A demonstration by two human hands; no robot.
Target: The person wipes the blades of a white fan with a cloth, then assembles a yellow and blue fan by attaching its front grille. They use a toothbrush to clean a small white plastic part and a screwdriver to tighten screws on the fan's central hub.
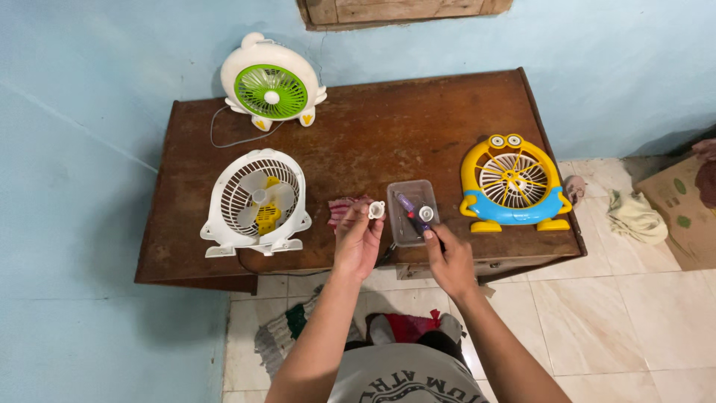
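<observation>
You face pale blue painted walls (611,67) and a worn dark brown wooden table (418,127) on cream floor tiles (619,321); a brown cardboard box (686,216) sits at your right.

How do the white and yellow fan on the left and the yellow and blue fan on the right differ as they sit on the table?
The white fan has a white housing and grille with a yellow part behind its pale blades; the yellow fan has a yellow ring, blue base and two eye shapes on top. The white fan lies left of the left hand; the yellow fan lies right of the right hand. Both are small round desk fans on the wooden table.
</observation>
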